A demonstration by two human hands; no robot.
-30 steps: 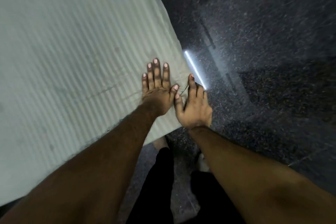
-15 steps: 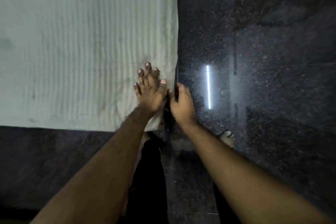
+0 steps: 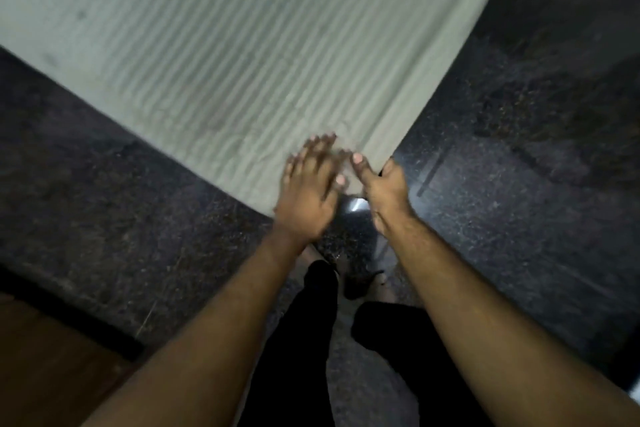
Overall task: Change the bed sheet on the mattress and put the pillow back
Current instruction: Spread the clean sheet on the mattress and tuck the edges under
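A pale, ribbed mattress (image 3: 242,45) lies on the dark floor and fills the upper half of the head view. Its near corner points toward me. My left hand (image 3: 308,191) lies flat on that corner with fingers spread, blurred by motion. My right hand (image 3: 384,184) grips the corner's right edge, thumb on top and fingers hidden under the side. No sheet or pillow is in view.
Polished dark granite floor (image 3: 519,201) surrounds the mattress on the left, front and right. My legs in black trousers (image 3: 304,340) and a bare foot stand just below the corner. A brown wooden surface (image 3: 45,357) shows at the bottom left.
The view has swung, so the mattress corner now points toward me. My left hand has slid on the corner, and my right hand has closed on its edge.
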